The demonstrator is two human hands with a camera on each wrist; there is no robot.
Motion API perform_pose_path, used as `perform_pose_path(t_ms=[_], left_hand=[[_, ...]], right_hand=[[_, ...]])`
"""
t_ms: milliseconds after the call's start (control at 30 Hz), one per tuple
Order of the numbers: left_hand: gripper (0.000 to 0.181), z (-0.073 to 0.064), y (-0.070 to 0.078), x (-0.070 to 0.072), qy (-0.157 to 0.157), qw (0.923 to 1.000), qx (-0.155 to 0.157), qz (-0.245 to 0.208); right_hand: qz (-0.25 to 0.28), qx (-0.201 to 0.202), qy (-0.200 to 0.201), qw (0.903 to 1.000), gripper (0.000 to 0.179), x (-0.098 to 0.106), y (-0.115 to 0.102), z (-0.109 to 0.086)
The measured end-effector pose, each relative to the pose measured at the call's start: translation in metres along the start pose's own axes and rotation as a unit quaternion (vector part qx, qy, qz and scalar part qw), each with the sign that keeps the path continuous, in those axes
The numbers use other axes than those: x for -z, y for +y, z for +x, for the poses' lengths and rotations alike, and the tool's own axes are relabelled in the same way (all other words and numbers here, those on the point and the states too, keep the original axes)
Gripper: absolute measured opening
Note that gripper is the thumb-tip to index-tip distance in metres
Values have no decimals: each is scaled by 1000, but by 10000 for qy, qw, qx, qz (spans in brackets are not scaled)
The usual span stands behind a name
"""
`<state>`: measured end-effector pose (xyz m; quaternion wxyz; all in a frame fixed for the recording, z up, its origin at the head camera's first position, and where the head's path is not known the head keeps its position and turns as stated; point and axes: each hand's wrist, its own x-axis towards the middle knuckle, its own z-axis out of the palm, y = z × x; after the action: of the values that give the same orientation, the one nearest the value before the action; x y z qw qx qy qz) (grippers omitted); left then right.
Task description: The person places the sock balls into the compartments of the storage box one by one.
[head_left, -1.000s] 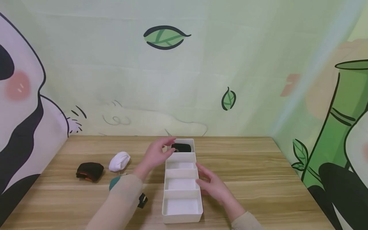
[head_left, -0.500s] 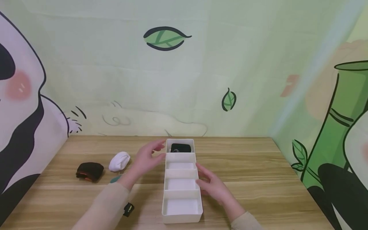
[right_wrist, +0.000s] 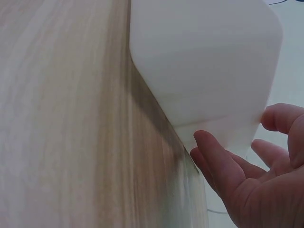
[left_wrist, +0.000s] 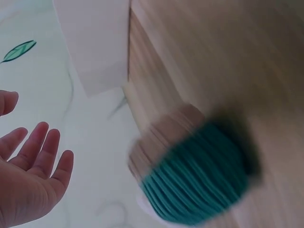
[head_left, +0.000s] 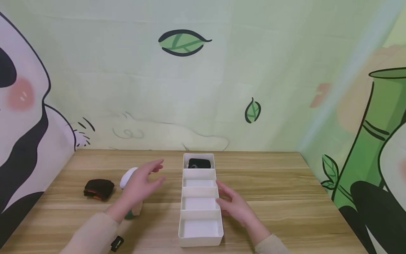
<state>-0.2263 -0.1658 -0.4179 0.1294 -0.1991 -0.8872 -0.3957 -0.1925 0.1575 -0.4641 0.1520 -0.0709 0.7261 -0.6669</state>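
A long white divided box (head_left: 200, 242) stands mid-table, with a black folded bundle (head_left: 200, 163) in its far compartment. My right hand (head_left: 235, 207) rests its fingertips against the box's right wall, fingers loosely bent. Off to the left, my left hand (head_left: 139, 185) hovers with nothing in it, its fingers spread. Below it lies a rolled pair of ribbed socks (left_wrist: 199, 175), teal and beige, mostly hidden by that hand in the head view. Partly covered too is a white rolled bundle (head_left: 126, 178). A black rolled bundle with orange trim (head_left: 99, 189) lies farther left.
The wooden table (head_left: 269, 176) runs back to a printed cloth backdrop (head_left: 203, 88) with leaves and pandas. Another cloth side wall (head_left: 358, 141) borders the right. A small black device (head_left: 117, 243) sits at my left sleeve.
My left hand has drawn back from the far compartment, moving left and toward me over the rolled socks. The black bundle stays in the box; my right hand has not moved.
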Motion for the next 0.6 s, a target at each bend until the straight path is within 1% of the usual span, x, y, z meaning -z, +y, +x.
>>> perform_pose_path(t_ms=[233, 400, 600], left_hand=[[55, -18, -19, 24, 108, 9993, 319, 187], [56, -24, -36, 44, 270, 9978, 477, 361], [57, -30, -58, 67, 426, 9976, 503, 222]], right_hand=[[-53, 49, -41, 10000, 65, 1, 2, 1], [-96, 19, -10, 10000, 64, 2, 3, 1], [-79, 24, -32, 10000, 64, 2, 3, 1]])
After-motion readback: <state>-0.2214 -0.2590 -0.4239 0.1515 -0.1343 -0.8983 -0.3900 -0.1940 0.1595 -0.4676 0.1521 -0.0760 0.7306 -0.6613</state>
